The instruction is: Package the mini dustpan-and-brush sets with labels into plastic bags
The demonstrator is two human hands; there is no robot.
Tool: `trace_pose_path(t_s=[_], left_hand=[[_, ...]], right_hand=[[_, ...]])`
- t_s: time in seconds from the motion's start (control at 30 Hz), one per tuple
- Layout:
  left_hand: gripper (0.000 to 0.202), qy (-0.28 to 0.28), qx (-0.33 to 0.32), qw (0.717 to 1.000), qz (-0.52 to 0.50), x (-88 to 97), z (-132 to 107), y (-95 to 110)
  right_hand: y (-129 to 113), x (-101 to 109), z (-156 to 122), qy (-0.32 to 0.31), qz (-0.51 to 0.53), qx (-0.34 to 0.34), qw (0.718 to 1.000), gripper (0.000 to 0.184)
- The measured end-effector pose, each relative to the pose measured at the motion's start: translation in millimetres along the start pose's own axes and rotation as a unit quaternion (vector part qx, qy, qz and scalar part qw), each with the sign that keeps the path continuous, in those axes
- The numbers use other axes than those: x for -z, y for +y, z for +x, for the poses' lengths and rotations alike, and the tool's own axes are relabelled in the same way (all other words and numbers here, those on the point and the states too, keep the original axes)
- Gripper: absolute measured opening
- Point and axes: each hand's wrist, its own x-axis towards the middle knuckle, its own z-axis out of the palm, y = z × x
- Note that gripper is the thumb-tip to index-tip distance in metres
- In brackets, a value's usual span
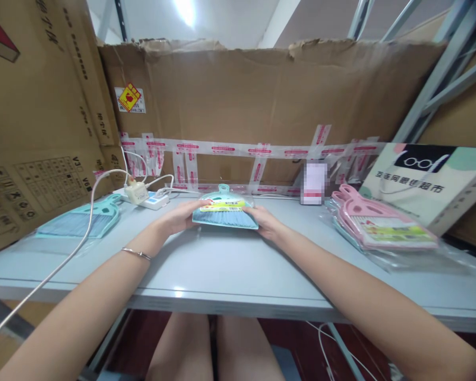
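Observation:
A light-blue brush and dustpan set [226, 216] with a yellow-green label is held over the middle of the table, its handle pointing away from me. My left hand [180, 216] grips its left edge, and my right hand [265, 221] grips its right edge, thumbs on top. Fingers beneath the set are hidden. Off to the left lies another blue brush and dustpan set [83, 218]. On the right, several pink and blue sets [381, 218] are stacked in clear plastic bags.
A charger [136, 191] sits in a white power strip [154, 200]; its white cable [88, 233] crosses the table's left side. A blurred upright phone-like thing [314, 182] stands at the back. A printed box [424, 185] leans behind the stack. Taped cardboard [262, 95] walls the rear.

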Motion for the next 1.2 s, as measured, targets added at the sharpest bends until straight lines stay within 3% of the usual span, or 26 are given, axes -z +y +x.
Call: trace_pose_path(t_s=[0.07, 0.17, 0.27, 0.43, 0.5, 0.63, 0.77, 0.87, 0.97, 1.03, 1.13, 1.2], left_hand=[[0.028, -0.053, -0.009, 0.999, -0.007, 0.9, -3, 2], [0.032, -0.079, 0.000, 0.997, -0.004, 5.0, -3, 1], [0.024, -0.050, 0.017, 0.999, -0.005, 9.8, 4, -3], [0.014, 0.017, 0.049, 0.998, -0.029, 13.0, 14, -12], [0.012, 0.043, 0.053, 0.997, -0.040, 12.8, 15, -12], [0.013, 0.046, 0.047, 0.996, -0.062, 11.7, 13, -10], [0.049, 0.118, 0.052, 0.989, -0.076, 8.7, 13, -11], [0.070, 0.162, 0.036, 0.984, -0.072, 4.8, 14, -14], [0.076, 0.178, -0.018, 0.984, -0.015, 2.6, 11, -13], [0.077, 0.154, -0.063, 0.985, 0.042, 4.3, 7, -9], [0.087, 0.038, -0.102, 0.986, 0.123, 11.8, 0, -3], [0.092, -0.002, -0.129, 0.973, 0.190, 17.3, 0, -2]], right_hand=[[0, 3, 3, 0.002, -0.002, -0.011, 1.000, 0.004], [-2, 8, 4, -0.012, -0.006, -0.028, 1.000, 0.004], [-6, 11, -1, -0.044, -0.007, -0.041, 0.998, 0.008], [-14, 23, -7, -0.227, 0.015, -0.052, 0.972, 0.019], [-14, 27, -5, -0.257, 0.015, -0.059, 0.965, 0.025], [-11, 31, 3, -0.224, 0.000, -0.075, 0.972, 0.017], [-11, 26, 3, -0.155, -0.032, -0.104, 0.982, 0.007], [-14, 22, -1, -0.103, -0.093, -0.116, 0.984, 0.013], [-17, 21, -5, -0.090, -0.143, -0.096, 0.981, 0.023], [-18, 21, -6, -0.089, -0.156, -0.079, 0.981, 0.028], [-20, 23, -6, -0.097, -0.168, -0.066, 0.979, 0.032], [-20, 25, -5, -0.110, -0.184, -0.065, 0.975, 0.035]])
